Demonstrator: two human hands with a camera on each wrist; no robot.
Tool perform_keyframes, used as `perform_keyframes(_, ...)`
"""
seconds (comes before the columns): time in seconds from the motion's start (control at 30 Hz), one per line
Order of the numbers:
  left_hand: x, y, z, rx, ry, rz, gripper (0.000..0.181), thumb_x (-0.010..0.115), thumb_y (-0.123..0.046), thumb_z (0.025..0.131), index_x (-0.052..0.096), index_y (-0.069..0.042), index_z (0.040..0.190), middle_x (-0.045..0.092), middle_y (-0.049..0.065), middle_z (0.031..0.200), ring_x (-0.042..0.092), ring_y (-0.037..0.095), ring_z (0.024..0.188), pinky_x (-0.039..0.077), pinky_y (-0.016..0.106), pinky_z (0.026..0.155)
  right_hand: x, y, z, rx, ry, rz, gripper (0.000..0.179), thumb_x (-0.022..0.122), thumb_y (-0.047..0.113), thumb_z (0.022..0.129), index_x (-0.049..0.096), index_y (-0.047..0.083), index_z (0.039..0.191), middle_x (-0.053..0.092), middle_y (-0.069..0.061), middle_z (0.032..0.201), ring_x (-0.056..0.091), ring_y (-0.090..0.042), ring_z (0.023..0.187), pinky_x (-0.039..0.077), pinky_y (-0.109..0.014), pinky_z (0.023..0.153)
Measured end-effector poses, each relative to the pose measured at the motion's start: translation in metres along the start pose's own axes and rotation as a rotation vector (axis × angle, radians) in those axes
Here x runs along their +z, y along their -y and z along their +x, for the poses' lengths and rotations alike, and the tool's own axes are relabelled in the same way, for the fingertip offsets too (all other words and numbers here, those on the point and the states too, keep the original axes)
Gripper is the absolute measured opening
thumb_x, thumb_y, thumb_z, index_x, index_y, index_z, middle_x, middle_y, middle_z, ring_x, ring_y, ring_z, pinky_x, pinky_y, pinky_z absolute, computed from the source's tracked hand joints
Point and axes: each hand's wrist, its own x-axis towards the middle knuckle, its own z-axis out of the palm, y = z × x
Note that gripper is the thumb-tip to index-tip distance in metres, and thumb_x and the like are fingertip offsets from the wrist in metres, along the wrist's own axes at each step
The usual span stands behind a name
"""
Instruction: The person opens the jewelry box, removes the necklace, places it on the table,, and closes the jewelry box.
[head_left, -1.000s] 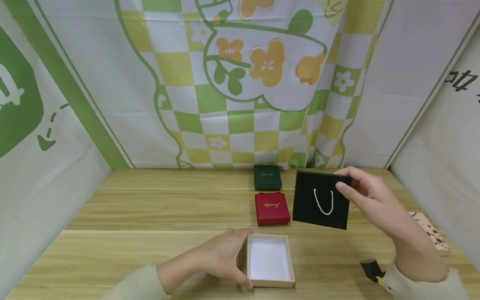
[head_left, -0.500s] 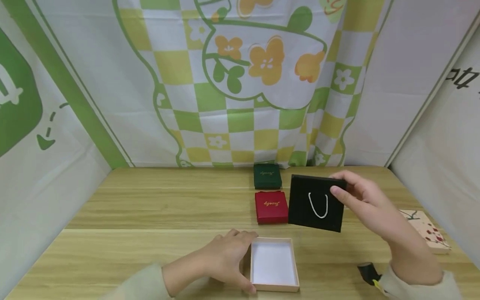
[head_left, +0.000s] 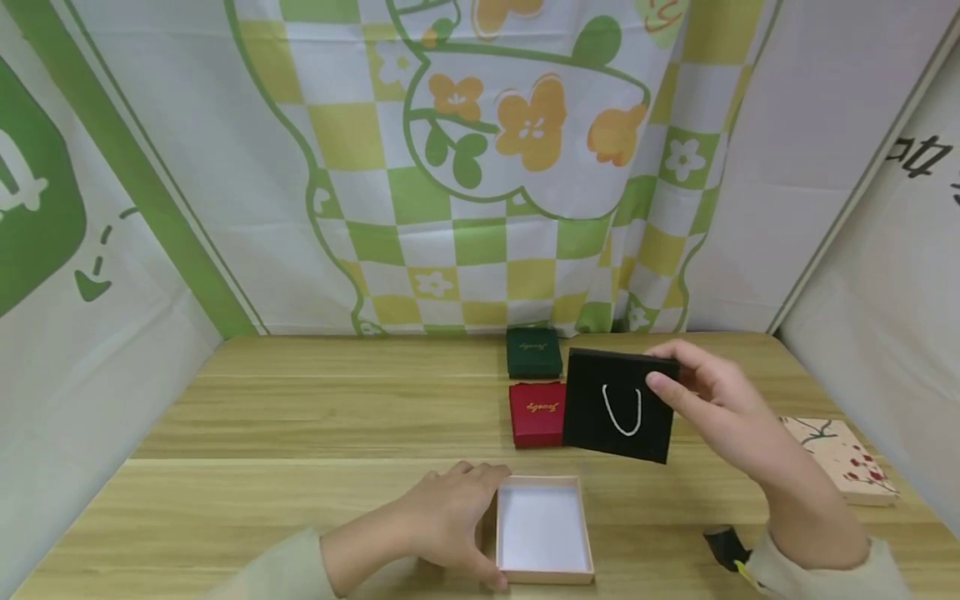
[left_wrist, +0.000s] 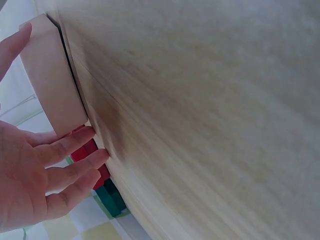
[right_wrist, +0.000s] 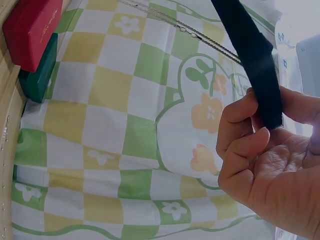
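Note:
My right hand (head_left: 720, 396) pinches a black jewelry display pad (head_left: 596, 421) by its upper right corner, thumb in front. The pad tilts above the table, and a silvery necklace chain (head_left: 625, 429) loops on its face. Seen from the right wrist, the pad (right_wrist: 260, 65) is edge-on and chain strands (right_wrist: 185, 29) hang behind it. My left hand (head_left: 450, 525) holds a shallow beige box (head_left: 547, 577) with a white inside at its left side. The thumb touches the near corner and the forefinger the far one; in the left wrist view the other fingers spread beside the box (left_wrist: 52, 75).
A red box (head_left: 534, 417) stands partly behind the pad, with a dark green box (head_left: 534, 354) farther back. At the right lies a floral-patterned lid (head_left: 847, 467). A small black object (head_left: 725, 547) shows beside the right sleeve. Printed curtains (head_left: 450, 208) close off the table's back.
My right hand has moved left with the pad, which now covers part of the red box. The left hand and the beige box have shifted slightly right, then back a little.

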Motion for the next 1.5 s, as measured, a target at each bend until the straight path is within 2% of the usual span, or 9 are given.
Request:
perform_keyframes(0.13,-0.002,0.001,-0.003,-0.001,0.021,-0.027,0.116,0.083,-0.068,0.062,0.036,-0.01,0.151,0.049,0.003,0.149,0.047,0.028,0.134,0.047,0.058,0.097,-0.001,0.005,0.003,-0.025,-0.002,0.011,0.014,0.056,0.005,0.099,0.062,0.007,0.112,0.044,0.005,0.073,0.04,-0.012,0.055,0.034,-0.03,0.05)
perform_keyframes(0.3,-0.01,0.004,-0.006,0.008,0.049,-0.171,0.122,0.073,-0.072,0.071,0.016,-0.008,0.158,0.032,0.012,0.161,0.035,0.035,0.145,0.036,0.057,0.113,0.001,0.009,0.006,-0.054,0.009,0.046,0.013,0.056,0.004,0.1,0.062,0.007,0.111,0.048,0.005,0.076,0.043,-0.013,0.058,0.036,-0.03,0.051)
perform_keyframes(0.37,-0.017,0.005,-0.006,0.03,0.002,-0.241,0.114,0.07,-0.069,0.078,0.017,-0.007,0.158,0.033,0.013,0.16,0.034,0.035,0.146,0.033,0.055,0.116,0.002,0.008,0.007,-0.051,0.011,0.059,0.013,0.055,0.004,0.1,0.061,0.006,0.111,0.051,0.005,0.078,0.044,-0.013,0.059,0.036,-0.03,0.052)
perform_keyframes(0.5,-0.032,0.003,-0.001,0.092,-0.153,-0.42,0.082,0.064,-0.056,0.091,0.035,-0.012,0.153,0.05,0.007,0.149,0.044,0.029,0.139,0.04,0.053,0.11,0.004,0.008,0.009,-0.052,0.013,0.092,0.014,0.055,0.003,0.099,0.061,0.004,0.113,0.055,0.005,0.082,0.047,-0.011,0.063,0.037,-0.03,0.054)
perform_keyframes(0.73,-0.056,-0.007,0.014,0.183,-0.342,-0.783,0.046,0.065,-0.031,0.096,0.056,-0.015,0.138,0.067,0.002,0.123,0.06,0.02,0.115,0.053,0.032,0.085,0.013,0.008,0.013,-0.022,0.044,0.124,0.014,0.055,0.006,0.1,0.06,0.001,0.113,0.051,0.005,0.08,0.044,-0.011,0.061,0.038,-0.03,0.054)
perform_keyframes(0.93,-0.061,-0.012,0.022,0.181,-0.392,-0.858,0.039,0.066,-0.027,0.096,0.062,-0.009,0.131,0.069,0.007,0.118,0.063,0.017,0.108,0.053,0.028,0.083,0.023,0.01,0.017,-0.012,0.092,0.16,0.014,0.055,0.008,0.101,0.06,0.0,0.111,0.052,0.003,0.08,0.044,-0.01,0.061,0.038,-0.029,0.053)
perform_keyframes(1.17,-0.057,-0.014,0.027,0.223,-0.387,-0.956,0.03,0.067,-0.017,0.094,0.066,-0.001,0.12,0.071,0.017,0.106,0.067,0.013,0.087,0.054,0.027,0.074,0.032,0.012,0.02,-0.006,0.114,0.162,0.014,0.055,0.009,0.101,0.061,0.0,0.111,0.058,-0.002,0.087,0.053,-0.009,0.069,0.045,-0.026,0.06)
perform_keyframes(1.4,-0.055,-0.014,0.029,0.225,-0.363,-1.001,0.032,0.067,-0.013,0.094,0.066,0.002,0.122,0.071,0.02,0.114,0.07,0.013,0.093,0.055,0.024,0.081,0.041,0.01,0.022,-0.031,0.114,0.144,0.015,0.055,0.007,0.1,0.06,0.0,0.112,0.059,-0.008,0.089,0.056,-0.009,0.072,0.048,-0.025,0.063)
perform_keyframes(1.5,-0.055,-0.013,0.03,0.207,-0.355,-1.004,0.032,0.067,-0.014,0.094,0.066,0.002,0.122,0.071,0.019,0.115,0.071,0.015,0.095,0.055,0.025,0.082,0.043,0.009,0.022,-0.061,0.064,0.118,0.021,0.056,0.006,0.1,0.058,0.002,0.12,0.061,-0.01,0.103,0.056,-0.008,0.083,0.049,-0.025,0.066)
